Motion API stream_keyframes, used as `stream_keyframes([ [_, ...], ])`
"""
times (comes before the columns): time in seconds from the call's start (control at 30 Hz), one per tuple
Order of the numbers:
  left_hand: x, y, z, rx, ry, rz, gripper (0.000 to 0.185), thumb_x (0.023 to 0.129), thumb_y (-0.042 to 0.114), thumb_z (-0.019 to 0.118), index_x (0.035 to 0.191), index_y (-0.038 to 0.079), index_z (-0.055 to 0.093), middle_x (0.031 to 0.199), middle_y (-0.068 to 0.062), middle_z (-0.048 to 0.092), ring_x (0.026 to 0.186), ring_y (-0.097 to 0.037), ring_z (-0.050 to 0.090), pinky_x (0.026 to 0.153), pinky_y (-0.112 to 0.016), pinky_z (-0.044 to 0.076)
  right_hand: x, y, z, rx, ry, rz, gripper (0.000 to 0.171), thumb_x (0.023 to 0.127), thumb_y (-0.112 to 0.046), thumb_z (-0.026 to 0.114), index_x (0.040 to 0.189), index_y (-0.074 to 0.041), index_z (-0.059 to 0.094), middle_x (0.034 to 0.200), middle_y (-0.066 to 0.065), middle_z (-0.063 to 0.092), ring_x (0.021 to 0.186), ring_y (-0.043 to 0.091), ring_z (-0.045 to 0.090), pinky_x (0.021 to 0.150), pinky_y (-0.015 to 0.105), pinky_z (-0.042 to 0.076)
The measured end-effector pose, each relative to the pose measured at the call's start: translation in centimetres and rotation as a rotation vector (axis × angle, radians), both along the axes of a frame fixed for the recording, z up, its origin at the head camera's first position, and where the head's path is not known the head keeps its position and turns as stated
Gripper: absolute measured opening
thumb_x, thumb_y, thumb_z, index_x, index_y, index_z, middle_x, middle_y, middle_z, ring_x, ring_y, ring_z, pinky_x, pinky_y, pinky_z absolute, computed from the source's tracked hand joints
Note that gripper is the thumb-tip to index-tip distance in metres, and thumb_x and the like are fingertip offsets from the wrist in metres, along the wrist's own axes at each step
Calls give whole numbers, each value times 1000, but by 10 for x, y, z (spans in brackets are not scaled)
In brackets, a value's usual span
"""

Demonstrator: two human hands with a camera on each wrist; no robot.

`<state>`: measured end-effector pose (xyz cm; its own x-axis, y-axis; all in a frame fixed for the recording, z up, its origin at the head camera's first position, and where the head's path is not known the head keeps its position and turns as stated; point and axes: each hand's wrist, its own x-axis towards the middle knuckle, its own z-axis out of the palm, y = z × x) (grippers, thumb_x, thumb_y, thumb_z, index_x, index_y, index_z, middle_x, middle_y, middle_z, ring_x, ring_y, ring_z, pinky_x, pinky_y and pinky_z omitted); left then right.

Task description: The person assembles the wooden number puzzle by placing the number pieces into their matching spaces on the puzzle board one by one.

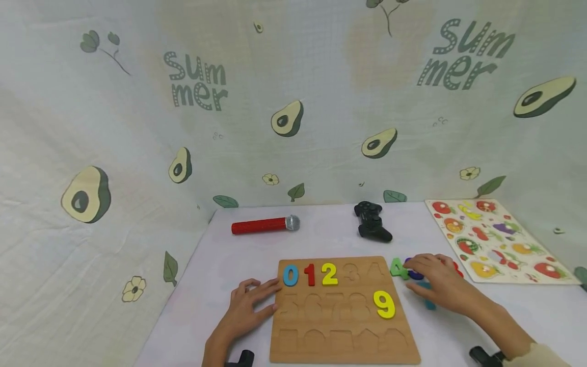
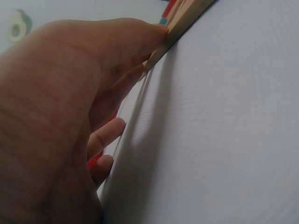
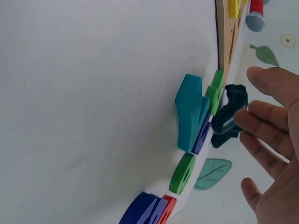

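A wooden number board (image 1: 341, 326) lies on the table. In its top row sit a blue 0 (image 1: 285, 275), a red 1 (image 1: 310, 275) and a yellow 2 (image 1: 329, 275); a yellow 9 (image 1: 391, 307) is in the middle row's right end. My left hand (image 1: 247, 308) rests at the board's left edge, thumb (image 2: 156, 37) against its side. Over the loose numbers right of the board hovers my right hand (image 1: 442, 285), fingers relaxed, nothing held. Beneath or around it are a green 4 (image 1: 398, 268), a teal number (image 3: 189, 112), another green number (image 3: 182, 173) and a red one (image 3: 167, 210).
Behind the board lie a red microphone (image 1: 261, 226) and a black game controller (image 1: 370, 221). A fruit-picture board (image 1: 500, 242) is at the back right, close to the loose numbers. A printed cloth (image 1: 330, 173) hangs behind the table.
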<state>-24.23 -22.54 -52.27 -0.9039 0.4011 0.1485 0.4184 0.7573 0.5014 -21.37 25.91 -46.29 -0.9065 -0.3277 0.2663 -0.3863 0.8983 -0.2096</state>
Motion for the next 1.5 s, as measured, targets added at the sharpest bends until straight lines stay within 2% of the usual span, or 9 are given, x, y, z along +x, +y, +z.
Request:
stream_keyframes([
  [0.37, 1, -1, -1, -4, -12, 3, 45, 94, 51, 64, 137, 39, 61, 147, 18, 50, 127, -21, 34, 98, -55, 26, 4, 16, -1, -13, -24, -39, 41, 83, -30, 82, 117, -12, 71, 118, 9, 67, 116, 38, 53, 95, 64, 25],
  [0.77, 0, -2, 0, 7, -7, 3, 45, 94, 50, 65, 137, 38, 62, 148, 17, 50, 128, -22, 34, 98, -57, 25, 0, 25, -3, -10, -11, -34, 39, 83, -28, 82, 116, -10, 71, 118, 12, 67, 117, 40, 51, 95, 64, 25],
  [1.0, -1, -1, 3, 5, -35, 6, 46, 94, 52, 64, 138, 39, 61, 148, 18, 49, 129, -21, 32, 99, -55, 24, -6, 31, -5, 0, -44, -59, 43, 82, -28, 82, 118, -9, 70, 119, 15, 66, 118, 43, 49, 94, 67, 24],
  [1.33, -4, -1, -2, 13, -6, 7, 45, 94, 53, 63, 137, 42, 60, 147, 19, 49, 127, -19, 33, 97, -55, 25, -17, 35, -8, -7, -65, -58, 48, 82, -27, 82, 122, -5, 67, 123, 19, 64, 120, 46, 46, 95, 69, 22],
  [1.5, -3, -1, 2, -4, -12, 11, 46, 93, 54, 64, 138, 41, 60, 148, 17, 49, 128, -20, 33, 98, -55, 25, -23, 36, -12, -1, -62, -58, 50, 81, -27, 83, 123, -6, 67, 123, 19, 64, 121, 46, 45, 95, 70, 21],
])
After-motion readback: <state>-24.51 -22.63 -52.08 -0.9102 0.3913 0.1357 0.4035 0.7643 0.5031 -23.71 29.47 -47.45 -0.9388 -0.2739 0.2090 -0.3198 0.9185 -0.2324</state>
